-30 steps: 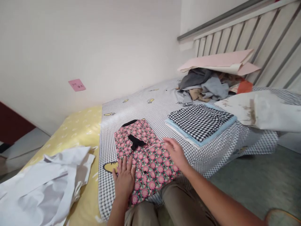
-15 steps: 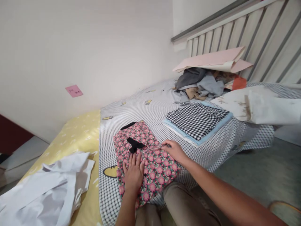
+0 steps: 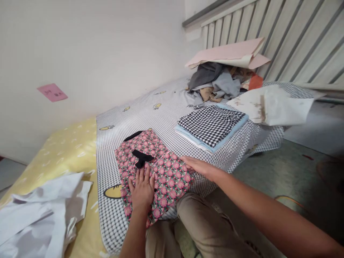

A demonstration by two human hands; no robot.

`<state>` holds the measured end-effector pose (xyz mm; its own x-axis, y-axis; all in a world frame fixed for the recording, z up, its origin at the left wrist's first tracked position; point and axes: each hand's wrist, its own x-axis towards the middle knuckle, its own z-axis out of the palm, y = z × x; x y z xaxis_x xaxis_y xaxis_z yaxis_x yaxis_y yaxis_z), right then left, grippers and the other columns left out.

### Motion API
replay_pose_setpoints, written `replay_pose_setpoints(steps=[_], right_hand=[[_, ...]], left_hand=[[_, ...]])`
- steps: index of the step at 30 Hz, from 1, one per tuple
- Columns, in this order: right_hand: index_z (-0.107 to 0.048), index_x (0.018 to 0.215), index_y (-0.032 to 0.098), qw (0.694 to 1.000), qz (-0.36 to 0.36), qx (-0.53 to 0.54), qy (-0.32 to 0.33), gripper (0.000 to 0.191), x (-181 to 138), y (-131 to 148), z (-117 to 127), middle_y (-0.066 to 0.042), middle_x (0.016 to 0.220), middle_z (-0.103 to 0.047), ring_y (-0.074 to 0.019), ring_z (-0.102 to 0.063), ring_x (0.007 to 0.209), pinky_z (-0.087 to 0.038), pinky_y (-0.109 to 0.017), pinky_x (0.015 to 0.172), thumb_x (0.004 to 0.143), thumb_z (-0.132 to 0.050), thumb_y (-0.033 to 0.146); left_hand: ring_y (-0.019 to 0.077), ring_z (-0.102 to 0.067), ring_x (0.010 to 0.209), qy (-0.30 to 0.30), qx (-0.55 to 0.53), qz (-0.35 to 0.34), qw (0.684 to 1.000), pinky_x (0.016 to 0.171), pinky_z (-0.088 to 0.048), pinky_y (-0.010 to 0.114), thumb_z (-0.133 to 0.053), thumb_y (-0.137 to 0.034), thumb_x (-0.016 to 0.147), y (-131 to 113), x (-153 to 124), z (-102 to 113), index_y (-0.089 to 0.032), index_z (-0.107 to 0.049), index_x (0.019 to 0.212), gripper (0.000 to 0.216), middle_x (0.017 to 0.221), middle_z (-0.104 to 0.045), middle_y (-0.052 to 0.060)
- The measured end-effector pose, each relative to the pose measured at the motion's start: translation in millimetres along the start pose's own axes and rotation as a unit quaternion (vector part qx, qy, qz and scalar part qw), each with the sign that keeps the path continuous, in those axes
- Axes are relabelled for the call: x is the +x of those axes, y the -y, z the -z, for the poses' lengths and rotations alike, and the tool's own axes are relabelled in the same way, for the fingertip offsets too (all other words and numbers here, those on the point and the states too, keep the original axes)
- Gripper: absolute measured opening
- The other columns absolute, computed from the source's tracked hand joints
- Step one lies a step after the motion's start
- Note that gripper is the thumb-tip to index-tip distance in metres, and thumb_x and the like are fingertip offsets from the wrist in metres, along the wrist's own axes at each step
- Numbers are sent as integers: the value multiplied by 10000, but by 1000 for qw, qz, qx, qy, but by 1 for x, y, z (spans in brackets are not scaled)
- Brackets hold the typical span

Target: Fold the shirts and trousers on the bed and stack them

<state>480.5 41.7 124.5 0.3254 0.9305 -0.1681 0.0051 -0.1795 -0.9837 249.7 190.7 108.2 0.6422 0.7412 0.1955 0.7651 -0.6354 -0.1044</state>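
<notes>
A folded pink floral garment (image 3: pixel 166 172) with a black bow lies on the checked bed sheet (image 3: pixel 161 114) in front of me. My left hand (image 3: pixel 142 189) rests flat on its near part, fingers stretched out, just below the bow. My right hand (image 3: pixel 196 166) lies flat at the garment's right edge, fingers extended toward the left. Neither hand holds anything.
A folded black-and-white gingham piece on a light blue one (image 3: pixel 212 125) sits to the right. Behind it lie a heap of mixed clothes (image 3: pixel 215 84), pink card sheets (image 3: pixel 228 53) and stained white paper (image 3: pixel 268 105). White cloth (image 3: pixel 40 211) covers a yellow pillow (image 3: pixel 61 154) at left.
My left hand slid up the garment toward the bow. My right hand went from a pinch at the garment's right edge to lying flat there. The view shifted rightward.
</notes>
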Motion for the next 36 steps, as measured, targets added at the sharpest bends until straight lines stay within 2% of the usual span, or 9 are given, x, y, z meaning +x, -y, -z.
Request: replay_pose_setpoints(steps=[2,5,8,11,17,23,30,33,36], right_hand=[[-687,1225,293,1000,13,-2,6,485,-21,-10,4,-42,1097,-749,-250,-672,1063,-514,-435,929,981,-412,609],[-698,1211,303,993,59,-105,11,428,-39,-25,-1,-29,1097,-757,-266,-676,1052,-500,-414,925,904,-576,575],[-739,1104,282,956,66,-276,-73,335,-39,-38,-13,-46,962,-770,-282,-682,965,-474,-423,905,891,-585,488],[-748,1010,265,926,75,-343,-143,342,-31,-46,-24,-62,942,-774,-276,-690,954,-462,-397,877,952,-441,406],[-658,1262,288,926,43,-349,-139,436,-19,-55,-28,-72,988,-790,-300,-731,927,-502,-373,761,971,-366,428],[-642,1279,325,951,73,-276,-118,411,14,-38,-13,-41,991,-788,-268,-731,872,-526,-358,735,950,-441,469],[-648,909,228,985,103,-122,-61,221,59,-6,-21,-10,818,-722,-223,-662,802,-491,-320,731,833,-535,402],[-640,868,241,952,89,-275,-101,169,68,-2,-21,-1,754,-686,-219,-633,768,-438,-301,685,847,-547,380],[-673,1036,265,892,66,-418,-157,235,83,5,-16,-35,929,-720,-226,-647,838,-412,-298,679,870,-580,403]], left_hand=[[286,-355,1503,-3,6,4,1000,1219,-218,650,-263,-412,1044,-1,0,1,-272,-298,1570,545,1628,-397,80],[273,-378,1491,-13,15,18,1000,1228,-214,632,-257,-392,1046,-4,-1,2,-270,-281,1573,542,1614,-420,86],[261,-390,1485,-19,16,30,999,1229,-225,618,-258,-375,1046,-6,-1,3,-271,-289,1569,534,1596,-450,88],[262,-385,1488,-22,7,35,999,1221,-248,618,-276,-363,1043,-6,-1,1,-281,-303,1562,527,1601,-437,75],[267,-412,1473,-46,-10,43,998,1217,-268,615,-319,-356,1034,-4,-3,-7,-292,-340,1546,517,1591,-448,67],[268,-427,1462,-75,-32,43,996,1221,-271,605,-359,-337,1019,-1,-5,-14,-320,-346,1543,524,1577,-469,66],[270,-449,1447,-107,-50,50,992,1218,-291,584,-349,-337,1023,0,-6,-21,-286,-388,1532,514,1547,-514,79],[278,-455,1443,-113,-53,52,991,1219,-292,585,-359,-335,1018,0,-6,-22,-279,-406,1526,514,1542,-521,85],[284,-462,1437,-109,-53,58,991,1212,-300,594,-353,-324,1016,0,-6,-22,-270,-428,1516,509,1530,-536,88]])
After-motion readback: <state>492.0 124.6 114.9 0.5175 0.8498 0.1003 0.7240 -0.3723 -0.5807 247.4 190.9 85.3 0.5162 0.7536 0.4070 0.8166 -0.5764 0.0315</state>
